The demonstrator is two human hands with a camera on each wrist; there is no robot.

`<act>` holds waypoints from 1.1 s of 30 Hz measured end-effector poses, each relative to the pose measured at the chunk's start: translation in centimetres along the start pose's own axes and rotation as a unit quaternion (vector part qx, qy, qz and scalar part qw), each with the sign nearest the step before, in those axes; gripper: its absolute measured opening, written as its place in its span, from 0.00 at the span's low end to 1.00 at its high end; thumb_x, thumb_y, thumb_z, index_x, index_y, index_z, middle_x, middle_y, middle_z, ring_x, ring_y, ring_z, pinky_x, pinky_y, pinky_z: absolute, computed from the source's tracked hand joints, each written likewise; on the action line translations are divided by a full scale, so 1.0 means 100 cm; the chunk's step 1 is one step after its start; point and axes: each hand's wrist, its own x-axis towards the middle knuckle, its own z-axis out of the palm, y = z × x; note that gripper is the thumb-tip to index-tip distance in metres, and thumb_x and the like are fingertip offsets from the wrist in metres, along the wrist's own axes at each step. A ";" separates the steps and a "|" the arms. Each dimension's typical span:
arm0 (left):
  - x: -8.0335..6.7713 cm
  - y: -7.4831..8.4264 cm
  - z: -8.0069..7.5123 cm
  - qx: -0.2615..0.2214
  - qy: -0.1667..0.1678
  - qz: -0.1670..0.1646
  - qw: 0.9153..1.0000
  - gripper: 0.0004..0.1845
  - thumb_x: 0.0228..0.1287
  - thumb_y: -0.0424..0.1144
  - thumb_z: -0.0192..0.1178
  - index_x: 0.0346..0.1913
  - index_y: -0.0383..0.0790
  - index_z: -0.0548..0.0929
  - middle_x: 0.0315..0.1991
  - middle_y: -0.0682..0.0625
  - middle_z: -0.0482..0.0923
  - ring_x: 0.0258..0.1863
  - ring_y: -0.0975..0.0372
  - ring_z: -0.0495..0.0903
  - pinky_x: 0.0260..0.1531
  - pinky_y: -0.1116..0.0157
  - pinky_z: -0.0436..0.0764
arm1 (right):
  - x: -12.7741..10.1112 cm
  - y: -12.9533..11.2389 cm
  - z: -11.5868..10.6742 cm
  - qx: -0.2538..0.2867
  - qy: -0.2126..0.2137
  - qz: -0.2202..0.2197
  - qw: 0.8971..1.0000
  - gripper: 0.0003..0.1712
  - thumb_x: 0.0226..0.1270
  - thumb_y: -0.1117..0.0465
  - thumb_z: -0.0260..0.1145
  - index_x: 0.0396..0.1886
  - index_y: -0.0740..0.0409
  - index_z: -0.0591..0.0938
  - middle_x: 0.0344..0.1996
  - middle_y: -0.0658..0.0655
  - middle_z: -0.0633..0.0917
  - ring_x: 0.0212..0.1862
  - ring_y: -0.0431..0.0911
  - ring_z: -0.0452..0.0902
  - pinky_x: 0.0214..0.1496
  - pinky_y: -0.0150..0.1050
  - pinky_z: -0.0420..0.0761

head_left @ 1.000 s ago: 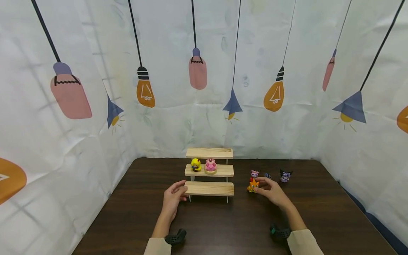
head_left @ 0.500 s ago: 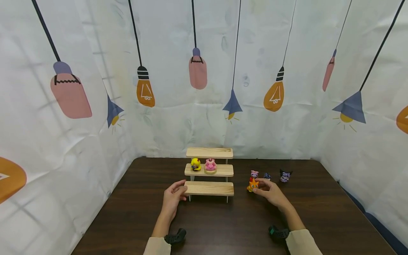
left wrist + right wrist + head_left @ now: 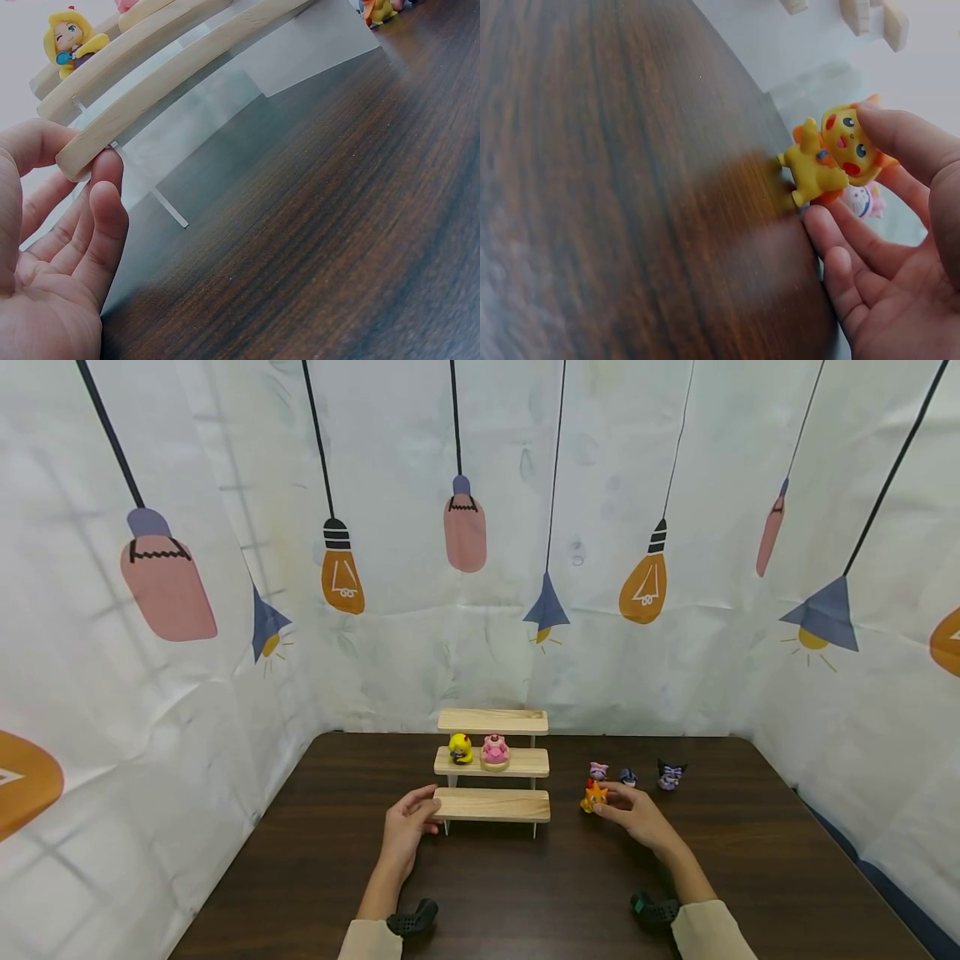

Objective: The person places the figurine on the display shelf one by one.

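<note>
My left hand (image 3: 407, 828) grips the left end of the lowest step of a three-step wooden display stand (image 3: 492, 805). In the left wrist view, thumb and fingers pinch the step's end (image 3: 82, 154) from above and below. On the middle step sit a yellow-haired figurine (image 3: 461, 748) and a pink figurine (image 3: 495, 752). To the right of the stand, my right hand (image 3: 637, 814) pinches a yellow-orange figurine (image 3: 594, 797) by its head. The right wrist view shows this figurine (image 3: 817, 161) upright, its feet at the tabletop, the thumb across its head.
Behind the held figurine stand a pink-eared figurine (image 3: 597, 771) and a dark blue one (image 3: 628, 777). A black-and-purple figurine (image 3: 671, 775) is farther right. All are on the dark wooden table (image 3: 525, 893), with a white patterned curtain (image 3: 390, 668) around it.
The right hand has drawn slightly toward the person, uncovering more of the dark blue figurine. It keeps its pinch on the yellow-orange figurine. The left hand and stand look unmoved.
</note>
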 end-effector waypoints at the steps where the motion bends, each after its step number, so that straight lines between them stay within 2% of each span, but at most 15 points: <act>1: 0.000 0.000 0.000 0.000 -0.001 0.000 1.000 0.22 0.69 0.35 0.66 0.64 0.31 0.80 0.40 0.49 0.88 0.28 0.62 0.84 0.28 0.68 0.83 | 0.000 0.000 0.000 0.002 0.000 -0.002 1.000 0.34 0.71 0.53 0.70 0.72 0.58 0.73 0.65 0.71 0.76 0.61 0.60 0.78 0.56 0.51 0.85; 14: -0.001 -0.001 0.000 -0.004 -0.006 0.000 1.000 0.22 0.70 0.35 0.65 0.64 0.32 0.80 0.40 0.49 0.88 0.29 0.61 0.84 0.28 0.68 0.84 | 0.002 -0.003 0.001 -0.012 0.005 -0.018 1.000 0.31 0.72 0.52 0.69 0.70 0.59 0.76 0.61 0.70 0.80 0.58 0.56 0.81 0.50 0.42 0.86; 20: 0.000 0.000 0.000 -0.004 -0.005 0.001 1.000 0.21 0.69 0.34 0.65 0.63 0.31 0.80 0.40 0.49 0.88 0.28 0.62 0.84 0.28 0.68 0.84 | 0.001 -0.006 0.003 -0.011 0.008 -0.011 1.000 0.31 0.72 0.51 0.69 0.70 0.57 0.76 0.61 0.69 0.80 0.58 0.55 0.81 0.51 0.42 0.86; 27: 0.001 0.000 -0.001 -0.003 -0.004 0.003 1.000 0.22 0.69 0.33 0.64 0.63 0.30 0.80 0.40 0.50 0.88 0.28 0.62 0.84 0.28 0.68 0.83 | 0.002 -0.012 0.005 0.018 -0.001 -0.009 1.000 0.32 0.72 0.53 0.68 0.72 0.59 0.74 0.63 0.70 0.78 0.59 0.57 0.79 0.49 0.44 0.88; 33: 0.001 -0.001 -0.001 -0.004 -0.005 0.000 1.000 0.21 0.70 0.33 0.64 0.63 0.31 0.80 0.39 0.51 0.87 0.28 0.62 0.84 0.28 0.69 0.83 | 0.004 -0.016 0.008 0.017 0.004 0.000 1.000 0.31 0.71 0.52 0.69 0.70 0.56 0.76 0.63 0.68 0.79 0.59 0.54 0.80 0.48 0.41 0.88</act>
